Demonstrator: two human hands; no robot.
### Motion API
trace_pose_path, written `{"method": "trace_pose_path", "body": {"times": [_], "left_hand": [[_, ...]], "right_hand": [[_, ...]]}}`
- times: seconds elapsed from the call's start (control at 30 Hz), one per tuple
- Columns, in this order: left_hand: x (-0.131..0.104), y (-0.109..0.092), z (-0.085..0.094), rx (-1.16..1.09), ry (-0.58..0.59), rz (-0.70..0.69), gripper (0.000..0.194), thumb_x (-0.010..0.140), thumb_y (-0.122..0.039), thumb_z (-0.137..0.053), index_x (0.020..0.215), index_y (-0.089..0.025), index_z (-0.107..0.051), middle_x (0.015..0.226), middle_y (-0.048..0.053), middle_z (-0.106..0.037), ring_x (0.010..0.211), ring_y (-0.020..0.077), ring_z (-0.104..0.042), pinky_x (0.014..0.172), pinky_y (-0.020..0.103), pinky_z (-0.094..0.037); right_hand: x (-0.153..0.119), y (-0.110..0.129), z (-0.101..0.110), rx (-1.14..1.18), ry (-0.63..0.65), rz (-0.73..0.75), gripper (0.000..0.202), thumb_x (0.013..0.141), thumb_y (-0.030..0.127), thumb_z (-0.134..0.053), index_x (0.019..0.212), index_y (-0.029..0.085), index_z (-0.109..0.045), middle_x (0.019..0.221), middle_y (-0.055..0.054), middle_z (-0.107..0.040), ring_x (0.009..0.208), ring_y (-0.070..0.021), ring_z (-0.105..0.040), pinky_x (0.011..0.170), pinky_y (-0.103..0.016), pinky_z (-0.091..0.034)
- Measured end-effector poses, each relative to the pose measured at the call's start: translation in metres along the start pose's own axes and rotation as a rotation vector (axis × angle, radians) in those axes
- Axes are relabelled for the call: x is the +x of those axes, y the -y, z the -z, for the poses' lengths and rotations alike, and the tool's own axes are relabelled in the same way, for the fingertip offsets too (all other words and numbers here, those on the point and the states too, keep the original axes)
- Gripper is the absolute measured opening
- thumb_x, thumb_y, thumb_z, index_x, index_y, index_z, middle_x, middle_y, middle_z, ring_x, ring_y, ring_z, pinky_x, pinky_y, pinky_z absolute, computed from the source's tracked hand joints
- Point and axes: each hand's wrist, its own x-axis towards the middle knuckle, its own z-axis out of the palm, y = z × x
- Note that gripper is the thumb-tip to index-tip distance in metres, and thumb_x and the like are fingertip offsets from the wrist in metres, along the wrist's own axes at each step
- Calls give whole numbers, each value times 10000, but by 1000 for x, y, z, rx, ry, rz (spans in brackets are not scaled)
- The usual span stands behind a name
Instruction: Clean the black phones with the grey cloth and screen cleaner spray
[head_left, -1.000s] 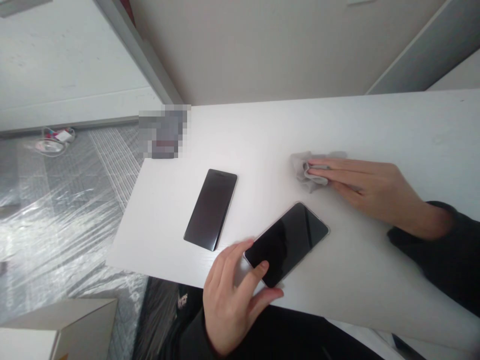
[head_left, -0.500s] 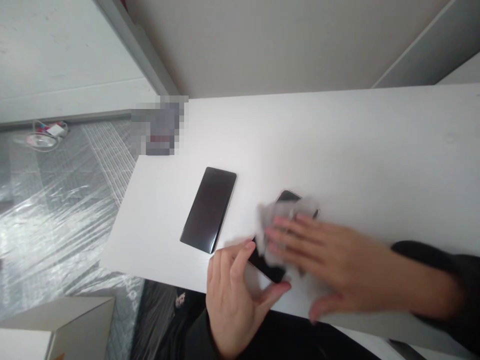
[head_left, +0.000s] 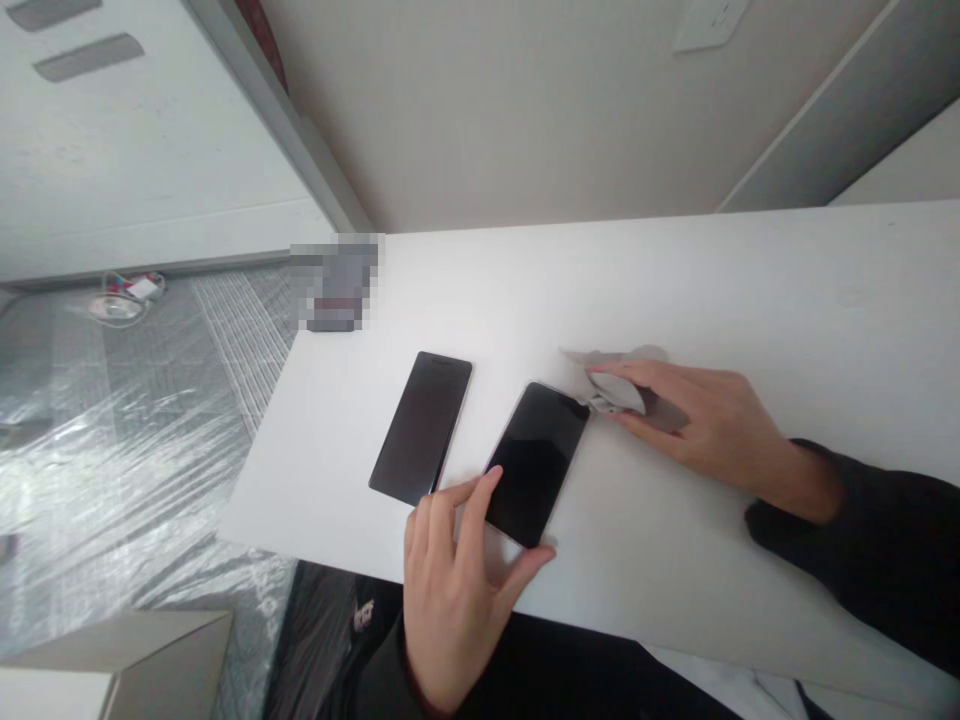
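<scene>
A black-screened smartphone [head_left: 538, 460] lies face up on the white table [head_left: 720, 300]. My left hand [head_left: 457, 580] grips its near left corner, index finger along the left edge and thumb at the bottom edge. Beside the phone's far right corner, my right hand [head_left: 697, 415] pinches a crumpled grey cloth [head_left: 615, 392] between thumb and fingers. The cloth's lower end is at that corner; whether it touches the phone I cannot tell. Left of this phone, a second dark smartphone [head_left: 421, 428] rests face up, close to my left knuckles.
A blurred-out dark object [head_left: 341, 290] sits at the table's far left corner. Behind the table rises a grey wall [head_left: 525, 120] with a white socket [head_left: 711, 22]. Plastic sheeting [head_left: 150, 440] covers the floor at left, and a pale box [head_left: 165, 660] stands at lower left.
My right hand has moved with the cloth off the phone's screen to its far right corner, uncovering the screen. My left hand still holds the phone. The camera view has shifted slightly.
</scene>
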Motion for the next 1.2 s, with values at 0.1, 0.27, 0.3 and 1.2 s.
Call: {"method": "trace_pose_path", "body": {"times": [0.1,0.27,0.3,1.2], "left_hand": [[0,6,1,58,-36,8,475,993,-521,-606,1292,-153,-615,1060,96,-606,965,240,-601,868,353,-474],[3,24,7,128,-5,-2,524,934,-595,-643,1256,-181,-654,1167,147,-635,1095,326,-594,933,460,-499],[5,30,10,130,28,-38,563,923,-608,-650,1305,-195,-642,1284,170,-618,1207,368,-565,1002,521,-489],[111,-18,33,-680,408,-141,148,906,-230,-748,786,-212,-665,745,-31,-610,713,143,-574,665,268,-436]], "right_hand": [[-1,0,2,57,-22,-2,212,1010,298,-551,1193,221,-623,1102,-74,-789,886,-252,-786,679,-339,-630],[0,9,5,176,-102,-12,84,1013,293,-557,1085,281,-598,1018,-43,-746,857,-231,-757,692,-339,-639],[1,10,6,204,-101,-36,73,1011,301,-572,1074,280,-604,1007,-45,-738,849,-233,-750,707,-350,-642],[-8,62,61,610,-268,-432,111,951,341,-718,869,266,-706,1093,-54,-797,952,-214,-752,738,-301,-617]]}}
